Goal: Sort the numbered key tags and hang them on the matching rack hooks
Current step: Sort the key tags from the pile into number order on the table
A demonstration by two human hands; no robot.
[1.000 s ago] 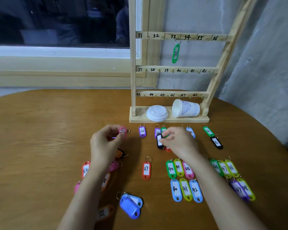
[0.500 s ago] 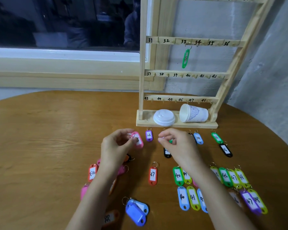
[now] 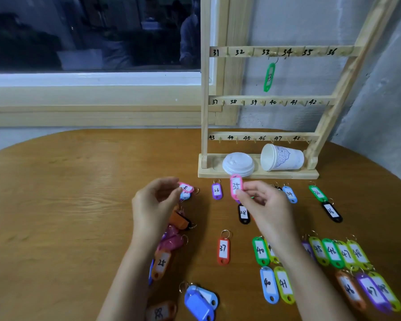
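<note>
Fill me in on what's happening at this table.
A person is sorting numbered key tags. The right hand holds up a pink tag that looks like 35; the left hand pinches another pink tag. Many tags lie in rows on the table. On the wooden rack only a green tag hangs, under 33.

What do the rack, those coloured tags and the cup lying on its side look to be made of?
Rack: pale unpainted wood, its grain visible, numbers handwritten in black.
Tags, such as the red 37 tag: glossy coloured plastic, probably with a paper label, and a thin metal ring.
Cup: likely paper, matte white with a blue print.
</note>
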